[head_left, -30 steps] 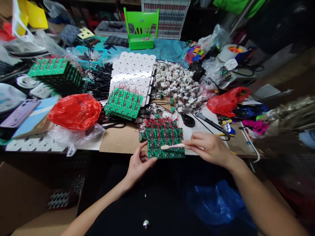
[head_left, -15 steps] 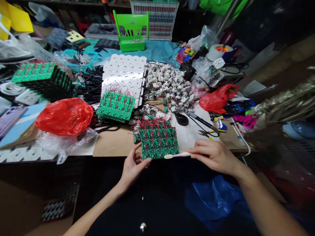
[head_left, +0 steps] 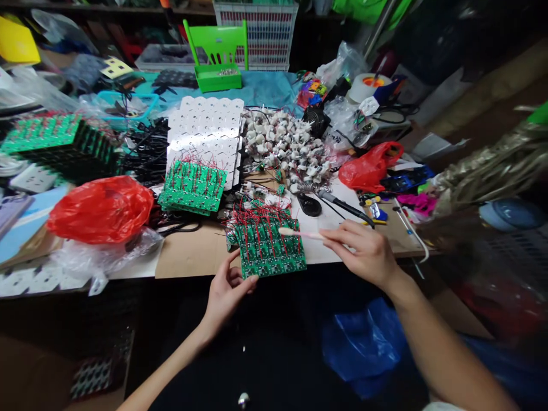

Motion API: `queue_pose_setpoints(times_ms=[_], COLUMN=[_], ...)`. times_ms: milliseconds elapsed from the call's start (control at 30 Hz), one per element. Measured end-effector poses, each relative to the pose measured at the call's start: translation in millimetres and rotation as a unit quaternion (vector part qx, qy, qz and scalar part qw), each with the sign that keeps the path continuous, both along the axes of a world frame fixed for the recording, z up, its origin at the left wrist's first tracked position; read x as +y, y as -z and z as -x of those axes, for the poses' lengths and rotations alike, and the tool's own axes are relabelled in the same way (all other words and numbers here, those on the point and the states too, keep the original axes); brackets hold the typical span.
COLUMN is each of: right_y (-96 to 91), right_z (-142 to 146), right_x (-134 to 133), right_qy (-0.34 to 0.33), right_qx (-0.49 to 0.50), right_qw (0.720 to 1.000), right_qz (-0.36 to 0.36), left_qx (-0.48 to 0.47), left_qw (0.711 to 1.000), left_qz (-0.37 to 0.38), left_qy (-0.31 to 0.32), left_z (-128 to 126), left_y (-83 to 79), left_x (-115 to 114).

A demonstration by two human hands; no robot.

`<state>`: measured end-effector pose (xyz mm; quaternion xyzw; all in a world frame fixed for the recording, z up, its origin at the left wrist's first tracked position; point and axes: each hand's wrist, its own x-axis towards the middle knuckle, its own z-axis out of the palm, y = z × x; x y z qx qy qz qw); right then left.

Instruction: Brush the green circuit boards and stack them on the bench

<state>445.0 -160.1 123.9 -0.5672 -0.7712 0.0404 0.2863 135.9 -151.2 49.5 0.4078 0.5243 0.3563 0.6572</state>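
A green circuit board panel (head_left: 274,265) with rows of red wires lies at the table's front edge. My left hand (head_left: 226,291) grips its lower left corner between thumb and fingers. In my right hand (head_left: 363,251) is a toothbrush (head_left: 302,233) with a pale head and pink handle, pinched at the handle. Its head is over the upper middle of the panel, among the red wires; whether it touches them I cannot tell. Behind the panel, more wired green boards (head_left: 194,185) rest in a stack against white perforated sheets (head_left: 205,123).
A heap of small white parts (head_left: 286,140) fills the middle. To the right lie a soldering iron (head_left: 342,204), a black oval object (head_left: 309,204) and a red bag (head_left: 370,165). At left are another red bag (head_left: 103,208) and a tall circuit board stack (head_left: 60,142).
My right hand has raised the toothbrush from the panel's lower edge to its upper part. My left hand keeps its hold on the corner. The whole view has shifted slightly.
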Motion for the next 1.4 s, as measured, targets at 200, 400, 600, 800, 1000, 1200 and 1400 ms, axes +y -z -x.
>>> queue_pose_setpoints(times_ms=[200,400,600,800,1000,1200,1400], right_y=[13.7,26.4,33.0,57.6,39.5,4.7,-14.2], right_z=[-8,1,16,51,81,97,147], right_x=[-70,-61,-12,-15,-28,4,95], right_qy=[-0.005,0.045,0.12,0.159,0.211,0.132,0.002], right_qx=[0.022,-0.066,-0.045,0.259,0.286,0.377,0.367], right_qw=[0.998,0.997,0.99,0.948,0.931,0.915,0.924], right_qz=[0.055,0.008,-0.05,0.096,0.085,0.052,0.111], left_qx=[0.008,0.011,0.135,0.216,0.168,-0.003,-0.056], left_qw=[1.0,1.0,0.985,0.951,0.953,0.983,0.977], left_qz=[0.02,0.019,-0.11,-0.22,-0.253,-0.176,-0.163], left_qy=[-0.001,0.009,-0.016,-0.004,0.013,-0.055,-0.122], left_z=[0,1,6,8,9,38,101], left_y=[-4.1,-4.3,2.1,-2.2,-22.9,-54.3,-61.6], left_x=[1,2,0,1,3,62,161])
